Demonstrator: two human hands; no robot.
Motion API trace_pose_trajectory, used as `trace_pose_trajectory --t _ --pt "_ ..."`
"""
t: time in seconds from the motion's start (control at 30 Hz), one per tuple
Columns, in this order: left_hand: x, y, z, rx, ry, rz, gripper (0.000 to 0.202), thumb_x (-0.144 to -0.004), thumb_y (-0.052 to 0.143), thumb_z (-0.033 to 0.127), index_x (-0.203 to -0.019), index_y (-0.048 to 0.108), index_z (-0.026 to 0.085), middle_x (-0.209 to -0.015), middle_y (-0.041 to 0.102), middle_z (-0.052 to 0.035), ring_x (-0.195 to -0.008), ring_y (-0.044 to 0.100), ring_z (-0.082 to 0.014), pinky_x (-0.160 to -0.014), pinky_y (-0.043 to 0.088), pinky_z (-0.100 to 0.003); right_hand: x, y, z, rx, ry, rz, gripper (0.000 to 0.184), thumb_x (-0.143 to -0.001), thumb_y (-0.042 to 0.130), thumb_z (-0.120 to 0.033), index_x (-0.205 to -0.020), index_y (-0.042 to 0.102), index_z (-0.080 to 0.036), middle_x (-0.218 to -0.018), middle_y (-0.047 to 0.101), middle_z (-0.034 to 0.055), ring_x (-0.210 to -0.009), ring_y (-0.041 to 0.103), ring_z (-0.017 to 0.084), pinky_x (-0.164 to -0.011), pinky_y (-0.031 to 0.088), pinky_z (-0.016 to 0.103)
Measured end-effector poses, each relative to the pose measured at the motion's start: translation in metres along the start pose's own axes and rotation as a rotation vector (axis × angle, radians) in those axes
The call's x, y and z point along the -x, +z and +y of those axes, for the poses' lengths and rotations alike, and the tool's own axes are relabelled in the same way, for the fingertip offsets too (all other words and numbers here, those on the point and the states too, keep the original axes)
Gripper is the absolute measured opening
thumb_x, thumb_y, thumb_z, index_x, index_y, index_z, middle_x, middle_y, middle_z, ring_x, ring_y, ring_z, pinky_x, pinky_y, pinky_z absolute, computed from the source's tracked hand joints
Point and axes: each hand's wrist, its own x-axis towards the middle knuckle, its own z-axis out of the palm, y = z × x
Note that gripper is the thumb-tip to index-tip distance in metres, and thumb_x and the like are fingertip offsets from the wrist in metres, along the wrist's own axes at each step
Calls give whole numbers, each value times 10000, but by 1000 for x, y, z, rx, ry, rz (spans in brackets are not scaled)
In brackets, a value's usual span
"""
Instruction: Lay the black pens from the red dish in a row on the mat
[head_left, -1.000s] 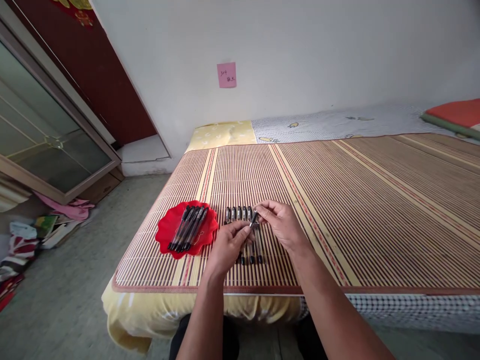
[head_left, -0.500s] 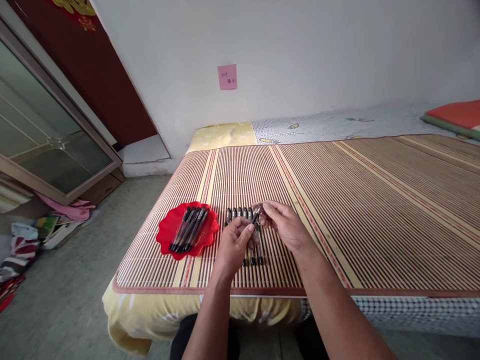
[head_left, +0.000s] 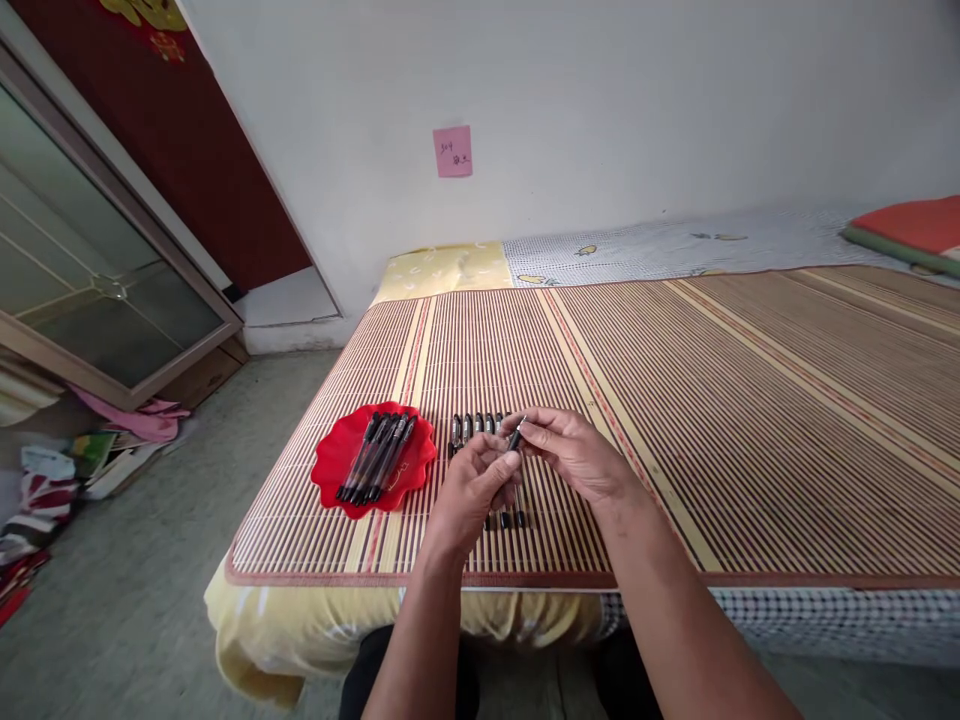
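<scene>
My left hand (head_left: 471,486) is closed round the barrel of a black pen (head_left: 515,437), held just above the striped bamboo mat (head_left: 675,400). My right hand (head_left: 577,452) pinches the pen's upper end with thumb and fingertips. Beneath both hands lies a row of several black pens (head_left: 477,428) side by side on the mat, partly hidden by the hands. To the left, a red scalloped plate (head_left: 336,460) holds several more black pens (head_left: 377,455).
The mat covers a bed with a yellow sheet (head_left: 442,268) and a patterned cloth (head_left: 675,245) by the white wall. A red and green cushion (head_left: 911,228) lies far right. A glass door (head_left: 82,270) and clutter (head_left: 67,460) on the floor are at left.
Both hands have kept hold of the pen and drawn slightly closer together over the row. The right fingers have shifted along the pen's upper end.
</scene>
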Motion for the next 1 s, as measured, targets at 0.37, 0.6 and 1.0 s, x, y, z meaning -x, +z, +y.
trace_pose_trajectory --t 0.37,0.6,1.0 --pt "-1 2 -1 39 -21 -35 432 -763 800 509 -866 534 184 -565 546 76 -446 436 -59 -451 323 -190 0 -4 3 -53 48 -49 219 -816 774 -354 -986 798 -218 -801 666 13 -697 549 119 -688 456 276" --pt "1 6 0 23 -82 -103 437 -839 672 595 -822 587 166 -564 595 18 -441 453 -78 -442 292 -214 0 -5 4 -70 51 -27 251 -798 775 -381 -978 795 -208 -763 649 14 -653 532 113 -613 440 258" --pt "2 -9 2 -161 -108 -151 419 -842 673 579 -786 631 166 -566 565 25 -472 410 -78 -485 287 -228 1 -21 -6 -26 -176 299 199 -825 749 -342 -987 767 -228 -1040 706 77 -775 595 146 -659 506 294"
